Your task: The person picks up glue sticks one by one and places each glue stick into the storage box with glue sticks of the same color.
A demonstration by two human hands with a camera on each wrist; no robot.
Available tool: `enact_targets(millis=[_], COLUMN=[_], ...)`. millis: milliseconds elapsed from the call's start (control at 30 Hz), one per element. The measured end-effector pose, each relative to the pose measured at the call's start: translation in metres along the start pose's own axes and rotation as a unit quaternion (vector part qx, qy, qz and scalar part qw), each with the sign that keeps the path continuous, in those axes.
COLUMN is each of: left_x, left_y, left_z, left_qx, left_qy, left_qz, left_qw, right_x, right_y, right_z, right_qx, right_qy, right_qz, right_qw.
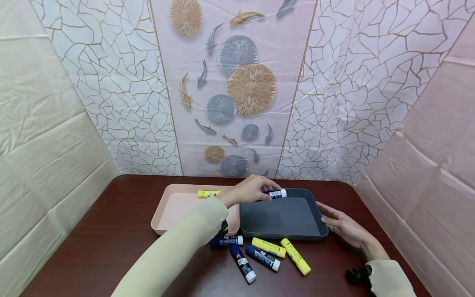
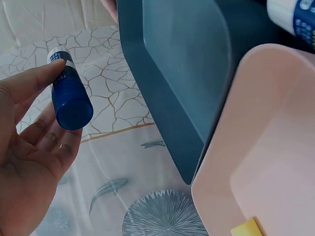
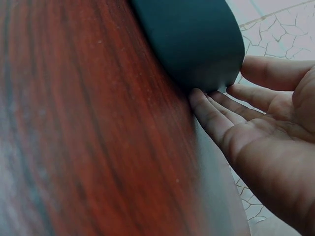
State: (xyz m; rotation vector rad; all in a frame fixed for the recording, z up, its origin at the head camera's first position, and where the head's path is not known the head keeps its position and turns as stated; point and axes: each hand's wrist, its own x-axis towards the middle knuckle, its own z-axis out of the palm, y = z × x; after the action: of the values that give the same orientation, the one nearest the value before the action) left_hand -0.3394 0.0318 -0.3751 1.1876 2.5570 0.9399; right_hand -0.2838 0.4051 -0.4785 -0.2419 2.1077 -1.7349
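My left hand (image 1: 249,190) pinches a navy glue stick (image 1: 276,194) with a white end between thumb and fingers. It holds the stick over the back of the dark grey tray (image 1: 285,218). The left wrist view shows the stick's blue end (image 2: 74,110) facing the camera. At the tray's right side is my right hand (image 1: 343,227), its fairly straight fingers (image 3: 211,115) touching the outer wall near a corner. A yellow glue stick (image 1: 208,194) lies at the back of the pink tray (image 1: 174,206), partly behind my left forearm.
In front of the trays, on the brown table (image 1: 92,247), lie several glue sticks: a yellow one (image 1: 269,247), another yellow one (image 1: 295,256), and navy ones such as this one (image 1: 243,263). The two trays stand side by side. A patterned cloth (image 1: 237,136) hangs behind the table.
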Motion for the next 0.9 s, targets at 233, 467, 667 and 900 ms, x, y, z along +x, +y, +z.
enact_targets(millis=[233, 467, 667, 900], left_x=[0.014, 0.029, 0.04, 0.049], left_y=[-0.004, -0.004, -0.004, -0.003], left_z=[0.001, 0.001, 0.004, 0.005], left_qx=[0.016, 0.03, 0.034, 0.027], left_qy=[-0.011, -0.017, -0.027, -0.028], left_qz=[-0.003, 0.009, 0.014, 0.008], left_qw=[0.9998, 0.9994, 0.999, 0.9992], right_x=[0.002, 0.001, 0.0, 0.001], right_y=[-0.001, 0.0, -0.001, -0.001], right_z=[0.001, 0.002, 0.002, 0.002], right_qx=[-0.001, 0.004, 0.002, 0.004], right_qy=[0.0, 0.011, 0.018, 0.021], right_qz=[0.001, 0.015, 0.024, 0.031], right_qw=[1.0, 1.0, 1.0, 0.999])
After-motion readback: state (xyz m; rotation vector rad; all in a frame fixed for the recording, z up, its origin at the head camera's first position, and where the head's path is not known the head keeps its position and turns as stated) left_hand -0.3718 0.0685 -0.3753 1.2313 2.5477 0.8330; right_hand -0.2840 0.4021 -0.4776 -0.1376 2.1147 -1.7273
